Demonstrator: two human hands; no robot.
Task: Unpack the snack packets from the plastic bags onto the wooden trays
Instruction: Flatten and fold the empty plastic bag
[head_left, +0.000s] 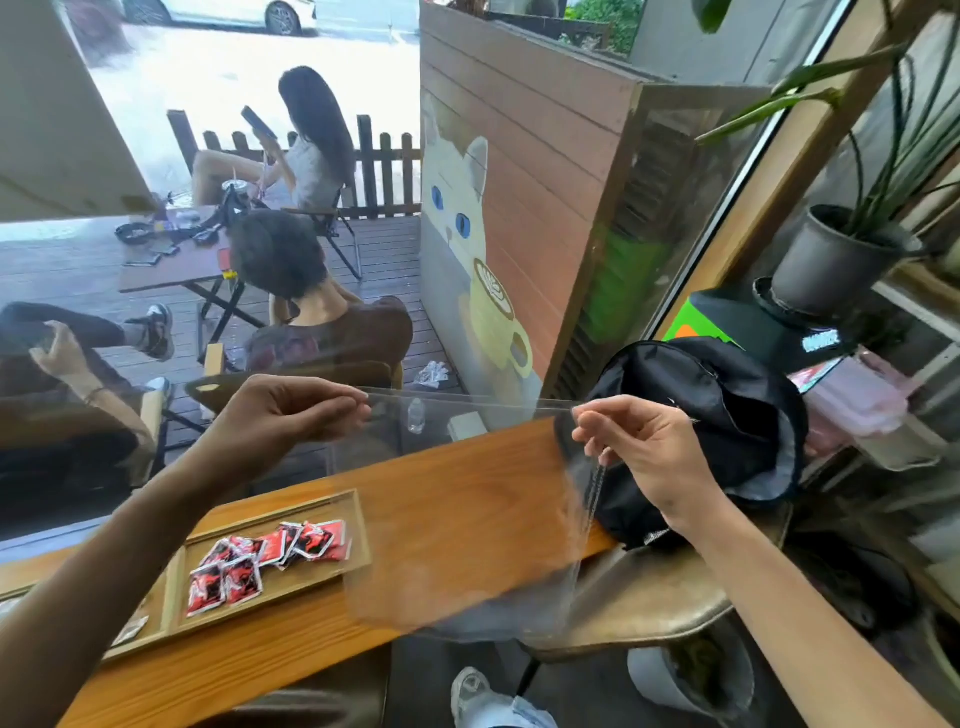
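Note:
A clear plastic bag (467, 525) hangs in the air over the wooden counter, stretched flat between both hands, and looks empty. My left hand (291, 415) pinches its top left corner. My right hand (636, 447) pinches the top right corner. Below and to the left, a wooden tray (358, 519) lies on the counter. Its right compartment holds several red snack packets (260, 561). A pale packet (130, 629) shows in the compartment to the left, partly hidden by my left forearm.
A black backpack (717, 415) rests on a chair at the counter's right end, just behind my right hand. The wooden counter (467, 478) runs along a window; people sit outside. A potted plant (836, 260) stands on a shelf at right.

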